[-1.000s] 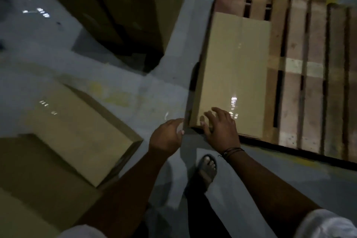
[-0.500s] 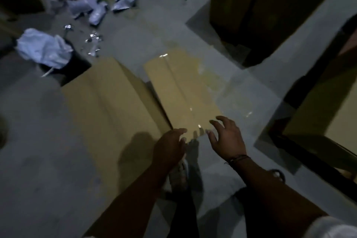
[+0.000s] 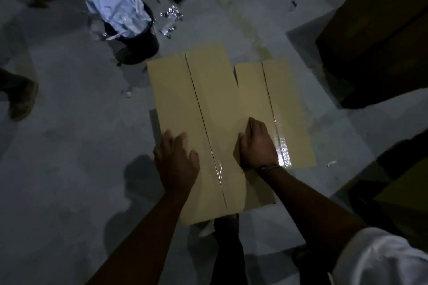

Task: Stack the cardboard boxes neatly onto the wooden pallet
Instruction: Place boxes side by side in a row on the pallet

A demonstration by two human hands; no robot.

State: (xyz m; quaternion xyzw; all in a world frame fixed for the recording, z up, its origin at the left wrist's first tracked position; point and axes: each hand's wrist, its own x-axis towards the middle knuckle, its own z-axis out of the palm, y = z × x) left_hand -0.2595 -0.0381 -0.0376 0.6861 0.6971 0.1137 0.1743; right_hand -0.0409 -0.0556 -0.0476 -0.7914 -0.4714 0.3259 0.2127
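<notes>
Concrete floor [image 3: 69, 169], dim light. Dark stack of cartons [image 3: 375, 30] at far right. Near box [image 3: 208, 111] lies flat on the floor, taped seam up, with the second box [image 3: 287, 104] just beside it on the right. Pallet not in view. Black bin [image 3: 136, 46] stands beyond.

Left hand [image 3: 177, 162]: fingers straight and spread, pressing the top near the left edge. Right hand [image 3: 257, 146]: fingers curled down over the right edge, into the gap between the boxes.

Risks, judged:
- One flat palm against one hooked grip could let the box tilt or slip on lifting.
- Knuckles may pinch against the neighbouring box.
- Glossy tape [image 3: 220, 176] looks slick.
</notes>
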